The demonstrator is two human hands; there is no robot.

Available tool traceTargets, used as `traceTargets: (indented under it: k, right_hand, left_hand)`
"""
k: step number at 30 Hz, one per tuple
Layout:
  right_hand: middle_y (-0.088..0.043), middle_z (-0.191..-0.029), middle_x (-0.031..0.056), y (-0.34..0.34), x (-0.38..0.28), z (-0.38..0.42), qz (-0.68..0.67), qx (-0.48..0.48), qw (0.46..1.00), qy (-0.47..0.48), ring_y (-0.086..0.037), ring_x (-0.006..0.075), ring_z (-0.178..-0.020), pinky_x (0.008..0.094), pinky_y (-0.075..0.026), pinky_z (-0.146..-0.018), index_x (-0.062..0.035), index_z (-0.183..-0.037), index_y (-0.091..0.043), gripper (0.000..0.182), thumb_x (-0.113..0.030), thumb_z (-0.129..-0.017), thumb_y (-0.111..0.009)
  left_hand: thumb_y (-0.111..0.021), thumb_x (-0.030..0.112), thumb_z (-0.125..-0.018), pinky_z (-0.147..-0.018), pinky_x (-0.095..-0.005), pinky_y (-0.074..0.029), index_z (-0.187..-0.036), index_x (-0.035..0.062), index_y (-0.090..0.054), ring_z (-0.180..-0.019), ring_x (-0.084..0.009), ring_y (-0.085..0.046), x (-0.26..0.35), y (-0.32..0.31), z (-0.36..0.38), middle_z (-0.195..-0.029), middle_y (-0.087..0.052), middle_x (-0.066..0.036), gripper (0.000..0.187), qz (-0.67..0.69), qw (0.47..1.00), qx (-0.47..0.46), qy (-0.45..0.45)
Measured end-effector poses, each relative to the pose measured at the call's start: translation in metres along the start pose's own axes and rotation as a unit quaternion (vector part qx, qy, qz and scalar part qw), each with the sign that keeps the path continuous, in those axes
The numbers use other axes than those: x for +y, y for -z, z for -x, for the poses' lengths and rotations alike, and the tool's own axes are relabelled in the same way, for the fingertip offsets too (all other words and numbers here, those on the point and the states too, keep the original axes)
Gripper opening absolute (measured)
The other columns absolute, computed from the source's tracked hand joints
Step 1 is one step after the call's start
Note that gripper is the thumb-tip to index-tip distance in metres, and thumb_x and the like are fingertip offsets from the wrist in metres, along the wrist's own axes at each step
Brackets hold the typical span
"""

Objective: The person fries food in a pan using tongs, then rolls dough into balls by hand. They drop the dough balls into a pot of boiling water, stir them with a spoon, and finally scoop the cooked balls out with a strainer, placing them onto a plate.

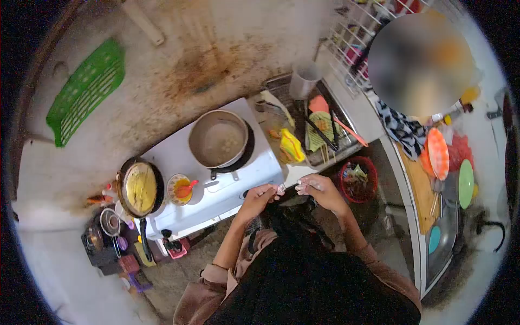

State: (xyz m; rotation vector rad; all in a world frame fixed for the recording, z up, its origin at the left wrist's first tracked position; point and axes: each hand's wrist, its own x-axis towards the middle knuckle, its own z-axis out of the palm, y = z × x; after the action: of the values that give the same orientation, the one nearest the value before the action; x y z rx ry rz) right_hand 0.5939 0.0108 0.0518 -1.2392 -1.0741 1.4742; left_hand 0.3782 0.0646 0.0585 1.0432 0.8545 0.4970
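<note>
- Head view: the left hand (pixel 261 196) and the right hand (pixel 319 188) meet at the near edge of the white stove (pixel 216 200), fingertips pressed together on a small pale object (pixel 290 187) pinched between them; what it is cannot be told, it is too small.
- The pinched object sits at the picture's centre, just off the stove's front corner, above the dark floor.
- To handle it well, I judge both pinches should stay close together and near the body, so nothing drops onto the floor below.
- At about 10 o'clock from the hands stands a round metal pot (pixel 218 139) on the burner, dull grey with pale liquid inside.
- At 9 o'clock a small patterned bowl (pixel 180 189) holds an orange spoon; beyond it a dark frying pan (pixel 140 187) carries a flat yellow round, smooth like an omelette or flatbread.
- At 12 o'clock a yellow packet (pixel 291 146), crinkled and glossy, lies beside a tray of utensils.
- At 3 o'clock a red basket (pixel 358 180) holds scraps.
- At 10 o'clock, high on the stained wall, a green slotted plastic rack (pixel 85 91) hangs.
</note>
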Motion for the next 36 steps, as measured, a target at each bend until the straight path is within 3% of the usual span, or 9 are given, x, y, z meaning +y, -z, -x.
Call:
traceTargets:
  k: [5, 10, 13, 18, 23, 28, 33, 34, 36]
  right_hand:
    - [-0.054, -0.109, 0.0152, 0.034, -0.026, 0.031, -0.122, 0.026, 0.991, -0.046, -0.054, 0.0245, -0.101, 0.0347, -0.044, -0.084, 0.0008, -0.111, -0.047, 0.034, -0.024, -0.089, -0.042]
    - [-0.045, -0.123, 0.0194, 0.07, -0.05, 0.051, -0.331, 0.055, 0.94, -0.058, -0.044, 0.0297, -0.113, 0.0398, -0.036, -0.092, -0.0034, -0.126, -0.036, 0.07, -0.059, -0.086, -0.022]
    - [-0.043, -0.126, 0.0171, 0.094, -0.061, 0.065, -0.363, 0.068, 0.929, -0.021, -0.04, 0.0283, -0.117, 0.0405, -0.031, -0.094, -0.0072, -0.128, -0.035, 0.071, -0.061, -0.085, -0.019]
    - [-0.042, -0.127, 0.0157, 0.135, -0.071, 0.093, -0.362, 0.102, 0.926, 0.041, -0.041, 0.0286, -0.116, 0.0409, -0.032, -0.094, -0.0072, -0.128, -0.036, 0.071, -0.061, -0.085, -0.018]
    - [-0.045, -0.125, 0.014, 0.184, -0.09, 0.133, -0.281, 0.201, 0.933, 0.098, -0.043, 0.0279, -0.114, 0.0405, -0.032, -0.093, -0.0068, -0.126, -0.038, 0.07, -0.06, -0.086, -0.017]
    - [-0.056, -0.107, 0.0126, 0.253, -0.105, 0.187, 0.009, 0.47, 0.871, 0.144, -0.055, 0.0228, -0.097, 0.0318, -0.043, -0.083, -0.0019, -0.111, -0.051, 0.032, -0.018, -0.083, -0.052]
    - [-0.059, -0.097, 0.0122, 0.333, -0.139, 0.218, 0.317, 0.532, 0.771, 0.147, -0.058, 0.0189, -0.085, 0.0296, -0.047, -0.073, -0.0013, -0.099, -0.057, 0.033, -0.011, -0.07, -0.067]
    - [-0.059, -0.095, 0.0119, 0.344, -0.145, 0.217, 0.338, 0.533, 0.762, 0.147, -0.058, 0.0185, -0.084, 0.0294, -0.047, -0.072, -0.0011, -0.099, -0.057, 0.033, -0.01, -0.069, -0.067]
    - [-0.06, -0.092, 0.0124, 0.366, -0.15, 0.211, 0.37, 0.523, 0.751, 0.158, -0.059, 0.0187, -0.08, 0.0296, -0.048, -0.07, -0.0015, -0.098, -0.058, 0.03, -0.009, -0.07, -0.066]
  left_hand:
    - [-0.055, 0.023, -0.085, -0.068, -0.021, -0.041, -0.087, 0.0009, -0.063, -0.071, -0.0073, -0.052, 0.007, -0.039, -0.031, -0.078, -0.062, -0.001, 0.024, -0.123, 0.992, -0.016, -0.02]
    - [-0.056, 0.016, -0.085, -0.07, -0.0227, -0.043, -0.093, -0.0013, -0.063, -0.072, -0.0078, -0.053, 0.029, -0.092, -0.059, -0.082, -0.063, -0.003, 0.02, -0.017, 0.997, -0.069, -0.029]
    - [-0.058, 0.018, -0.083, -0.066, -0.0228, -0.042, -0.089, -0.0006, -0.062, -0.067, -0.0083, -0.051, 0.037, -0.12, -0.077, -0.077, -0.062, -0.003, 0.02, -0.023, 0.995, -0.087, -0.034]
    - [-0.062, 0.021, -0.08, -0.061, -0.0214, -0.041, -0.083, 0.0008, -0.064, -0.061, -0.0071, -0.048, 0.062, -0.177, -0.109, -0.072, -0.06, 0.0, 0.021, -0.189, 0.977, -0.084, -0.043]
    - [-0.058, 0.017, -0.082, -0.068, -0.0218, -0.043, -0.092, -0.0004, -0.063, -0.072, -0.007, -0.053, 0.094, -0.267, -0.156, -0.082, -0.063, -0.003, 0.021, -0.195, 0.941, -0.229, -0.158]
    - [-0.053, 0.017, -0.086, -0.061, -0.0209, -0.041, -0.093, 0.0008, -0.061, -0.067, -0.0065, -0.047, 0.11, -0.365, -0.199, -0.077, -0.059, 0.0, 0.019, -0.169, 0.891, -0.34, -0.249]
    - [-0.071, 0.019, -0.07, -0.046, -0.0264, -0.039, -0.073, -0.0024, -0.06, -0.05, -0.0086, -0.052, 0.129, -0.44, -0.241, -0.06, -0.056, -0.006, 0.024, -0.351, 0.815, -0.292, -0.356]
    - [-0.066, 0.017, -0.073, -0.051, -0.0313, -0.043, -0.078, -0.0025, -0.061, -0.056, -0.0176, -0.058, 0.144, -0.452, -0.234, -0.062, -0.057, -0.012, 0.021, -0.37, 0.826, -0.319, -0.281]
    - [-0.061, 0.016, -0.075, -0.056, -0.0343, -0.044, -0.082, -0.0014, -0.062, -0.062, -0.0248, -0.059, 0.132, -0.466, -0.261, -0.066, -0.057, -0.016, 0.018, -0.375, 0.78, -0.336, -0.371]
